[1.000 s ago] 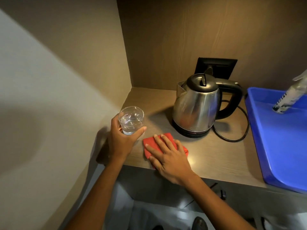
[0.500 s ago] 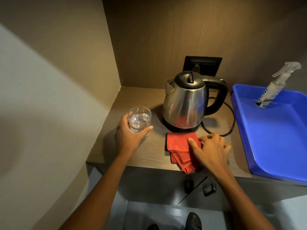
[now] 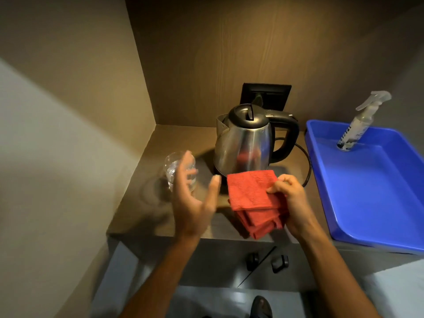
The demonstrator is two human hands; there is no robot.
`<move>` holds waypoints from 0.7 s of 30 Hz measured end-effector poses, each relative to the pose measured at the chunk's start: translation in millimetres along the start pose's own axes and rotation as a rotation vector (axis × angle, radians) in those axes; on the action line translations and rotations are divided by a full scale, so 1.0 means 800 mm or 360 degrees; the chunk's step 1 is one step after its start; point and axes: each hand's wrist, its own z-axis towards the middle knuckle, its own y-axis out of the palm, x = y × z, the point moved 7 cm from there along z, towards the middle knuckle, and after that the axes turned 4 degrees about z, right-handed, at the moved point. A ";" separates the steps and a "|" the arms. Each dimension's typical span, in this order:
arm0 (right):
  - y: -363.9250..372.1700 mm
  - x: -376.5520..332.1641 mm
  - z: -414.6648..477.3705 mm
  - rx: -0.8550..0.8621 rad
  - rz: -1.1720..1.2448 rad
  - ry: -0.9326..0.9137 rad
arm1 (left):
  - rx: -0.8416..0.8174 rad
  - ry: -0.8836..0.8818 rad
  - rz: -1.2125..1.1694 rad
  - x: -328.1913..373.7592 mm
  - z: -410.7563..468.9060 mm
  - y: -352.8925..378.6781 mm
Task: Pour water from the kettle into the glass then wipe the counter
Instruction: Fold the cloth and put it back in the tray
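A steel kettle (image 3: 243,143) with a black lid and handle stands on its base at the back of the wooden counter (image 3: 183,136). Left of it stands a clear glass (image 3: 171,167) with water in it. My left hand (image 3: 195,196) hovers open in front of the glass, blurred, fingers spread, holding nothing. My right hand (image 3: 290,198) pinches a folded red cloth (image 3: 252,196) at its right edge and holds it lifted in front of the kettle, with its lower folds hanging past the counter's front edge.
A blue plastic tray (image 3: 371,191) fills the counter's right side, with a spray bottle (image 3: 358,127) standing in its far corner. The kettle's black cord (image 3: 308,164) loops between kettle and tray. A black wall socket (image 3: 266,95) sits behind the kettle. Walls close the left and back.
My left hand has let go of the glass and pulled back, open. My right hand has gathered the red cloth and lifted it off the counter.
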 end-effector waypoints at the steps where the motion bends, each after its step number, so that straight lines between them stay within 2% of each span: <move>1: -0.008 -0.009 -0.001 -0.0025 0.0107 -0.0031 | -0.0194 -0.0130 -0.0112 0.008 -0.008 0.025; 4: -0.042 -0.035 -0.001 0.0028 0.0316 -0.0139 | -0.0775 -0.0726 -0.0629 0.023 -0.039 0.113; 5: -0.057 -0.041 -0.004 0.0094 0.0336 -0.0159 | -0.0873 -0.0839 -0.0759 0.029 -0.048 0.138; 6: -0.076 -0.048 -0.007 0.0184 0.0310 -0.0181 | -0.0912 -0.0829 -0.0785 0.037 -0.052 0.159; 9: -0.143 -0.076 -0.023 0.0446 0.0026 -0.0353 | -0.0988 -0.0576 -0.0586 0.076 -0.061 0.213; 13: -0.221 -0.113 -0.033 0.0640 -0.0414 -0.0510 | -0.1102 -0.0176 -0.0205 0.139 -0.073 0.285; 19: -0.310 -0.121 -0.037 0.0885 -0.1052 -0.0456 | -0.1513 0.0333 0.0276 0.193 -0.122 0.365; 21: -0.332 -0.100 -0.029 0.0797 -0.1404 -0.0197 | -0.1521 0.0446 0.0384 0.191 -0.140 0.364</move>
